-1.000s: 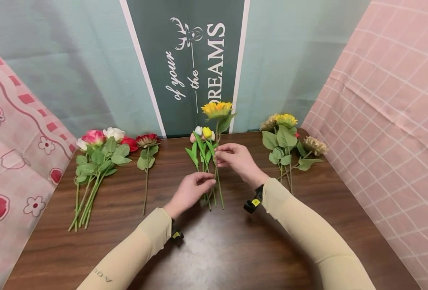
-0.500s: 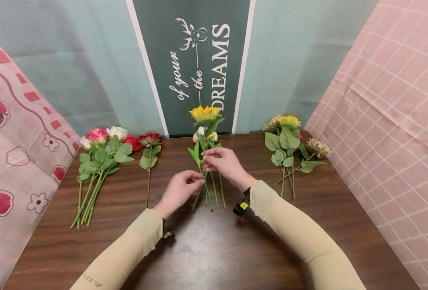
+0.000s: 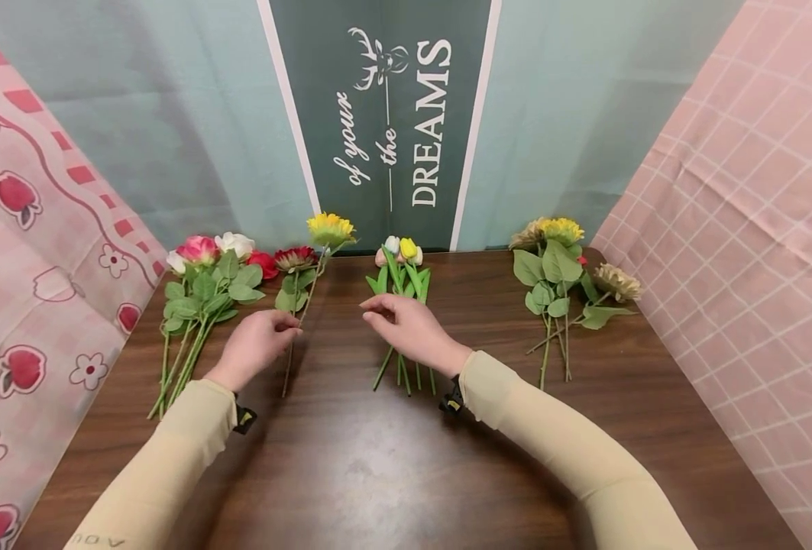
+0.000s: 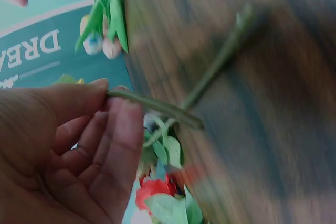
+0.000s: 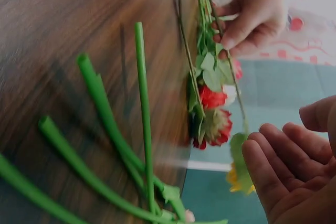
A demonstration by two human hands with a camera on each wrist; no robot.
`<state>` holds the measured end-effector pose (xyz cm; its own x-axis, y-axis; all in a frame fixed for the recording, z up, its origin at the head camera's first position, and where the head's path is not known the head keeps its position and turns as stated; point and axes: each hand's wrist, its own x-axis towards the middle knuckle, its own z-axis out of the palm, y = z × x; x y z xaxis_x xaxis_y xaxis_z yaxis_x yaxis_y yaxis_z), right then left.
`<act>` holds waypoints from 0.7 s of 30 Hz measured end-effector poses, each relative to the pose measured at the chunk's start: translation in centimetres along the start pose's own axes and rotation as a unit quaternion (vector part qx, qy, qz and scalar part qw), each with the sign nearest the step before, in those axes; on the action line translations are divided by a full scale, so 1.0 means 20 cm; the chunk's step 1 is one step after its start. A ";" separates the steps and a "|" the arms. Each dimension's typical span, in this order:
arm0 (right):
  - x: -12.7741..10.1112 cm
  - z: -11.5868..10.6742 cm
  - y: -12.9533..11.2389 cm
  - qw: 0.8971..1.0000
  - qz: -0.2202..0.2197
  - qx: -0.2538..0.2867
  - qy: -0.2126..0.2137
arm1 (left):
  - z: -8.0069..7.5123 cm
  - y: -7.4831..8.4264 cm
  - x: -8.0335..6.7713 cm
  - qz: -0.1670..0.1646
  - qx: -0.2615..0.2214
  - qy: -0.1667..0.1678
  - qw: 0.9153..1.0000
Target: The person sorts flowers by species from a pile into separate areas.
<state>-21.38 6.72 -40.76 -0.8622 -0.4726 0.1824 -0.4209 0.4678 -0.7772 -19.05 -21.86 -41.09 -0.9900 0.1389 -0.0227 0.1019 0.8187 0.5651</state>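
Note:
A yellow sunflower on a long thin stem leans up over the left part of the brown table. My left hand pinches that stem between thumb and fingers, beside the red flower. My right hand hovers with relaxed fingers over a small bunch of tulips and holds nothing. The tulips' green stems lie flat on the wood under it.
A bunch of pink, white and red roses lies at the far left. Several yellow and tan sunflowers lie at the right. A green banner hangs behind, and pink cloths flank both sides.
My left hand has carried the sunflower from the tulip bunch leftward to the red flower. My right hand has let go of the stem and opened over the tulips.

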 end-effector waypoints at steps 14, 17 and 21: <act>-0.02 0.06 0.01 0.998 -0.018 -0.046 -0.049 | 0.05 -0.12 0.03 -0.039 0.041 -0.037 0.998; -0.02 0.05 0.03 0.997 -0.012 -0.055 -0.052 | 0.06 -0.11 0.03 -0.042 0.040 -0.040 0.998; -0.03 0.04 0.05 0.996 -0.007 -0.059 -0.059 | 0.08 -0.10 0.04 -0.035 0.058 -0.042 0.997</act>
<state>-21.05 6.91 -42.15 -0.8196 -0.5611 0.1157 -0.4693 0.5417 -0.6974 -19.86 -22.50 -43.61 -0.9841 0.1218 -0.1296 0.0491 0.8865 0.4601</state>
